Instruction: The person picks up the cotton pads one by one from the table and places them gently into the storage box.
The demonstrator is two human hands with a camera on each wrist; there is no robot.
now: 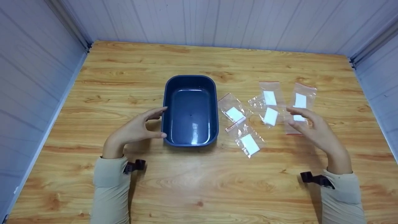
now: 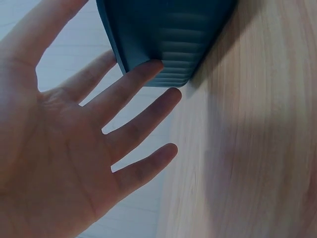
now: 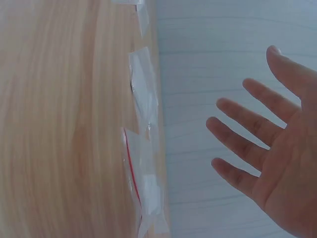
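A dark blue rectangular plastic bin (image 1: 190,115) stands on the wooden table. My left hand (image 1: 136,127) is at its left side, fingertips right at the rim; in the left wrist view, the fingers of that hand (image 2: 74,134) are spread and mostly straight beside the bin's ribbed wall (image 2: 183,44). To the right of the bin lie several clear zip bags, each with a white block inside, such as one bag (image 1: 250,144) in front and another (image 1: 270,98) farther back. Over the rightmost bags (image 1: 300,100) hovers my right hand (image 1: 317,129), holding nothing, its fingers extended in the right wrist view.
The wood-grain table (image 1: 199,183) is bordered by a pale panel wall (image 1: 199,21) at the back and by side panels on the left and right. Small dark wrist cameras stick out from both sleeves above the tabletop. Some bags overlap one another.
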